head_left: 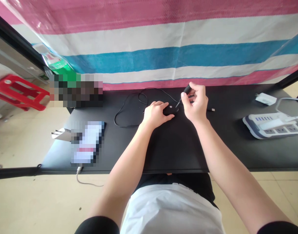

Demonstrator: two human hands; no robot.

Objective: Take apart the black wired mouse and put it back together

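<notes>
The person sat at a black flat-topped table. A small black plastic computer mouse lay on the table's far middle, between the two hands.

The left hand rested on the left part of the mouse, fingers curled over it and pressing it to the table top.

The right hand was just right of the mouse and raised slightly. It was clenched around a slim screwdriver with a black handle, pinched between thumb and fingers. The shaft slanted down and left, its tip at the far edge of the mouse; contact could not be confirmed.

A thin black cable looped across the table to the left and far side of the mouse.

A white multi-socket power strip lay well to the right, with a small white charger block beyond it. A striped pink, white and blue woven tarpaulin hung behind the table. A red plastic stool stood at far left, off the table.
</notes>
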